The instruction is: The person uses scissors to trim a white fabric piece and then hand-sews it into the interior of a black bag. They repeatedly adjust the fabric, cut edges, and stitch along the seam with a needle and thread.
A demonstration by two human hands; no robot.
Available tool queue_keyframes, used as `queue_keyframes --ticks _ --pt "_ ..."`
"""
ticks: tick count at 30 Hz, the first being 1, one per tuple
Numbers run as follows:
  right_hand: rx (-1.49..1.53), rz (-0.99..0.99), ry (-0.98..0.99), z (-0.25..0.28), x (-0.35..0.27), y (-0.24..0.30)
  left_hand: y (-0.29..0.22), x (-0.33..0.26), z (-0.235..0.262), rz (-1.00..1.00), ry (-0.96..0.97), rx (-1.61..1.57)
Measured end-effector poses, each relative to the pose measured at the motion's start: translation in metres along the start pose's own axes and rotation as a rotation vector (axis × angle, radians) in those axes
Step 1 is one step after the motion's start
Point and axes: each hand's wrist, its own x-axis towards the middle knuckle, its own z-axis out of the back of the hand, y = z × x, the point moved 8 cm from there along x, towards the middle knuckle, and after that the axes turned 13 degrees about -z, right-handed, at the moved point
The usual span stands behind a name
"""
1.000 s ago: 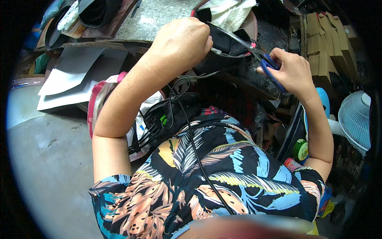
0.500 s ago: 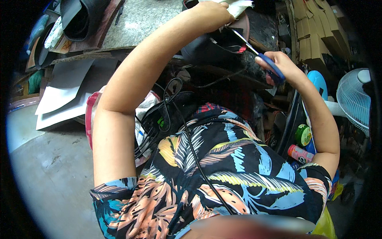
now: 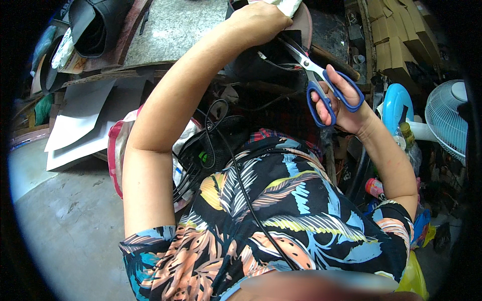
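Note:
Near the top edge of the picture, my left hand (image 3: 263, 22) is closed on a piece of white cloth (image 3: 288, 6), its fingers partly out of sight. My right hand (image 3: 346, 110) grips a pair of scissors (image 3: 307, 64) by the blue handles, which are spread apart. The scissor blades point up and left, parted, over a black piece of material (image 3: 266, 65) below my left hand. A pinkish-brown curved edge (image 3: 307, 25) lies just behind the blades. Whether the blades touch the material, I cannot tell.
A grey speckled worktop (image 3: 173, 32) lies at the upper left, with a black rolled sheet (image 3: 95, 27) beside it. White sheets (image 3: 83, 115) lean below. To the right stand a white fan (image 3: 447, 118), a blue round object (image 3: 397, 108) and stacked cardboard (image 3: 394, 37).
My right hand has moved slightly down and left and turned, and the scissors have opened, handles and blades now apart. My left hand has shifted a little, still on the white cloth.

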Motion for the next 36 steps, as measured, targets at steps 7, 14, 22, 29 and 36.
queue_keyframes --ticks 7,14,22,29,36 --pt "-0.064 -0.032 -0.031 -0.002 -0.003 -0.003 -0.02 -0.004 0.036 -0.241 -0.378 0.362" --pt "-0.05 -0.082 -0.064 -0.008 -0.001 0.001 -0.017 -0.008 0.039 -0.223 -0.404 0.084" --pt "-0.043 -0.117 -0.077 -0.008 -0.001 0.003 -0.019 -0.009 0.044 -0.226 -0.442 0.006" --pt "0.003 -0.064 -0.16 -0.01 0.0 -0.007 -0.026 -0.009 0.038 -0.15 -0.398 0.16" --pt "0.008 -0.034 -0.136 -0.015 -0.001 -0.012 -0.014 -0.002 0.013 -0.053 -0.077 -0.089"
